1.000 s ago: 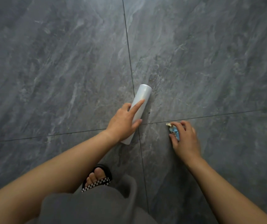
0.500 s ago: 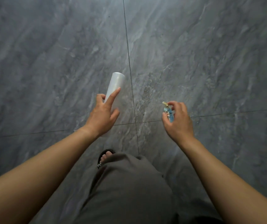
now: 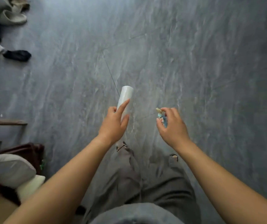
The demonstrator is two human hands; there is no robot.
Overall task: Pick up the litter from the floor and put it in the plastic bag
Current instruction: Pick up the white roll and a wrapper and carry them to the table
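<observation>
Floor (image 3: 194, 62): grey marbled tile, thin dark grout lines (image 3: 113, 80) crossing mid-frame. Pale slippers (image 3: 12, 17) far top left. Black sock-like lump (image 3: 18, 55) below them, apart. Dark brown bag (image 3: 31, 151) lower left. Checkered sandals (image 3: 121, 145) standing near centre.

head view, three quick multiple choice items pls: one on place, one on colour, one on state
1. Where is the white roll? A on a shelf; B in the left hand; C in a bin.
2. The litter is mostly: A blue; B red; C black.
3. The right hand is: A flat open; B an empty fist; C pinching the litter.
Key: B, its fingers curl round the roll; A, the litter shows light blue; C, the fingertips close on it.
</observation>
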